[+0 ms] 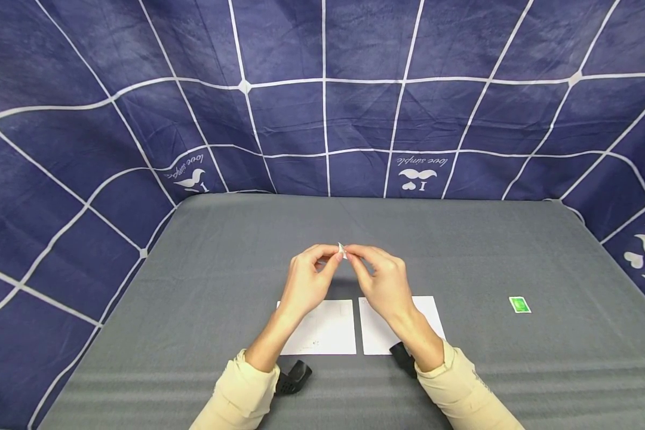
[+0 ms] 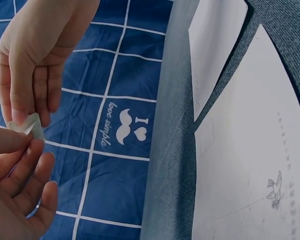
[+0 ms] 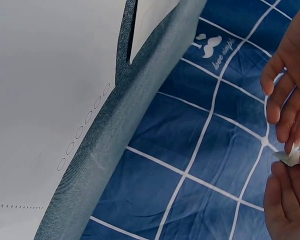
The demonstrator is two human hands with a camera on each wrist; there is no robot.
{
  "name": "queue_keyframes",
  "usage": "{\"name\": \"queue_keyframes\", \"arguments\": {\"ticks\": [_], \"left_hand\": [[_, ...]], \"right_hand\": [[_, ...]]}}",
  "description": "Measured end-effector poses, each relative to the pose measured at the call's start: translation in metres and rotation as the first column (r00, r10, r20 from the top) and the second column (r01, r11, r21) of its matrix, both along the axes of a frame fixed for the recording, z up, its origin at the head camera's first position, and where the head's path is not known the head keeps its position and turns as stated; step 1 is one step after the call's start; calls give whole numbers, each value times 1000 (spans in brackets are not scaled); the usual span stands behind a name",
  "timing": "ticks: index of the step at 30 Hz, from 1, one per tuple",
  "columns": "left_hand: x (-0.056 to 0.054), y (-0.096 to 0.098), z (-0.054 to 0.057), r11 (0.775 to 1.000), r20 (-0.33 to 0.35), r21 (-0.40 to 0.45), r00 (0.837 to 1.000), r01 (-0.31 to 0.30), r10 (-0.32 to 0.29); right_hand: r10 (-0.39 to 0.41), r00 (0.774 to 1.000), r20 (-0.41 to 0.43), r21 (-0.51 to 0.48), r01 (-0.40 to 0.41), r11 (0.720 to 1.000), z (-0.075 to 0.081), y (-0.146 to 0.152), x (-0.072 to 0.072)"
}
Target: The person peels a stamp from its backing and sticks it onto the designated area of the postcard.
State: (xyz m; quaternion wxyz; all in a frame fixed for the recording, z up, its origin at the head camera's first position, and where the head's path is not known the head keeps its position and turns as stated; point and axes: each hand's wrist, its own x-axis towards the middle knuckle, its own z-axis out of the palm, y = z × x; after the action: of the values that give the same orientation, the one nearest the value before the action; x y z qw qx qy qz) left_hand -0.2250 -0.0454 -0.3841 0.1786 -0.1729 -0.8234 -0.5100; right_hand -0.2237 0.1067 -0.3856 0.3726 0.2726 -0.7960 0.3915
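Note:
Above the far side of two white postcards, both hands meet on a small whitish paper piece with a toothed edge, like a stamp (image 1: 342, 251). My left hand (image 1: 307, 280) pinches it from one side between thumb and forefinger. From the other side my right hand (image 1: 383, 280) pinches it the same way. In the left wrist view the stamp (image 2: 36, 129) looks bent or folded, and fingertips hide part of it. The left postcard (image 1: 322, 331) and right postcard (image 1: 373, 334) lie side by side, a narrow gap between them. A small bird drawing (image 2: 275, 190) marks one.
A small green, white-edged stamp-like piece (image 1: 519, 304) lies on the grey cloth surface (image 1: 236, 239) at the right. Black devices (image 1: 295, 377) sit beside both forearms. A blue checked cloth (image 1: 365, 113) hangs behind and at both sides.

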Motion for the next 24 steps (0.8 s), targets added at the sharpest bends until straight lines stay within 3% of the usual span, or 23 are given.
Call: {"name": "queue_keyframes", "arguments": {"ticks": [24], "left_hand": [[0,0,1,1000,29,27,999,14,-15]], "right_hand": [[27,999,23,-35,-26,999,0,1,-1]]}}
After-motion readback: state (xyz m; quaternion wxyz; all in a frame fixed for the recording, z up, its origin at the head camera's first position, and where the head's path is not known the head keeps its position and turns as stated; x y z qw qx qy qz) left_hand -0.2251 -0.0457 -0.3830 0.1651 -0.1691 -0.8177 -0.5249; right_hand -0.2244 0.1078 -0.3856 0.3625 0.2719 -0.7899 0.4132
